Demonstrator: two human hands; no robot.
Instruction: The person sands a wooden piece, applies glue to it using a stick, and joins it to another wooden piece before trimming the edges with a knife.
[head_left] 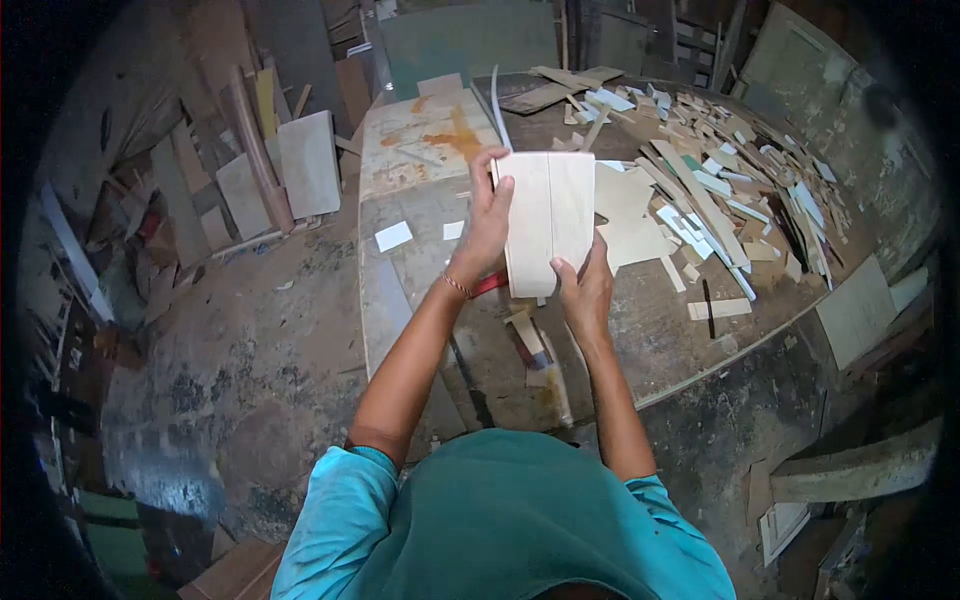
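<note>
A pale rectangular wooden piece [550,220] with a thin line down its face is held up above the worktable [660,340]. My left hand [488,220] grips its upper left edge, the thumb on the front face. At its lower right edge, my right hand [588,290] holds it, thumb also on the face. Behind the wood and beside my left wrist, a red object [490,283] shows in part. Below the piece, a tool-like item with a wooden part [528,335] lies on the table, partly hidden.
Wood offcuts [710,190] are heaped across the table's right side. A dark, thin tool [709,308] lies near its front right edge. Small white pieces [393,236] lie at left. Boards [310,165] lean beyond the floor at left; a curved beam [860,468] stands at lower right.
</note>
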